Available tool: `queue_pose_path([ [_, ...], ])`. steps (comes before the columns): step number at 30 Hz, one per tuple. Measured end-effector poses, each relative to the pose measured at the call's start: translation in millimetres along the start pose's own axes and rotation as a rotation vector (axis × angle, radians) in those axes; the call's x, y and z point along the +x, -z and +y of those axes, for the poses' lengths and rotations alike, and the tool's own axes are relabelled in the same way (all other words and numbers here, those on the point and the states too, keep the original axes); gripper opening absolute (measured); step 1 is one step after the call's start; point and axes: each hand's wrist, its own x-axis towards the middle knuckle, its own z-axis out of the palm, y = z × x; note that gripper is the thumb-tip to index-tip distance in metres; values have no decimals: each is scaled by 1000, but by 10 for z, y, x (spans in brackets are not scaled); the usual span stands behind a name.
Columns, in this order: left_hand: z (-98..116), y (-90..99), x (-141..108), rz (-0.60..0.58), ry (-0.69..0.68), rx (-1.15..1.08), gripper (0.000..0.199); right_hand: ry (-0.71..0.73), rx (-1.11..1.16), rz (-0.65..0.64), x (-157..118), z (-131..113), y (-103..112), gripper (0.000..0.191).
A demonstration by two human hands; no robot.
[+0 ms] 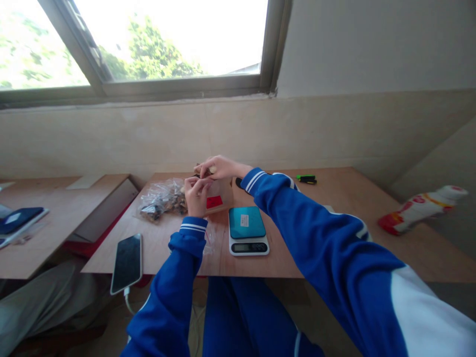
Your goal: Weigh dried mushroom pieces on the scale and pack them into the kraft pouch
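Observation:
My left hand (197, 197) is closed with its fingers curled, beside a clear plastic bag (163, 196) of small brown and dark pieces. Just above it, my right hand (219, 167) reaches across with its fingers pinched. Small pale and brown pieces show at its fingertips, too small to name. Both hands are over a clear box (225, 191) with a red label (214, 202), partly hidden by them. In front of the box stands a white kitchen scale (249, 249) with a teal top; its display shows no readable figure.
A phone (127, 263) with a white cable overhangs the front left table edge. A green and black cutter (307, 179) lies at the back right. A red and white bottle (420, 210) is at the far right. Another scale (22, 220) sits on the left table, near a person's leg (48, 307).

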Motion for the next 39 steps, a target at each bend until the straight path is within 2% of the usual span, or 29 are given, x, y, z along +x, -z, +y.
queue_pose_path([
  [4, 10, 14, -23, -13, -27, 16, 15, 8, -91, -38, -63, -33, 11, 20],
  [7, 12, 25, -45, -10, -35, -9, 15, -3, -50, 29, -134, -74, -6, 21],
  [11, -12, 48, -39, 6, 28, -13, 16, -9, -18, 125, -194, -141, -47, 21],
  [19, -42, 57, -5, 11, 59, -118, 12, -83, 80, 208, -223, -207, -96, 31],
  [21, -46, 59, -13, -10, 51, -160, 11, -84, 105, 224, -221, -183, -98, 28],
  [24, -27, 60, -26, -28, 43, -185, 9, -103, 64, 155, -215, -168, -80, 20],
  [29, 28, 31, -35, -16, 45, -158, 9, -253, -126, -44, -174, -279, -56, 22],
  [32, 43, -9, -47, -3, 49, -154, 8, -374, -226, -132, -133, -332, -116, 31],
  [36, 142, -30, -112, -10, 62, -139, 10, -389, -322, -158, -158, -369, -197, 26],
  [39, 238, 55, -185, -15, 19, -117, 13, -447, -353, -159, -287, -453, -196, 39],
])
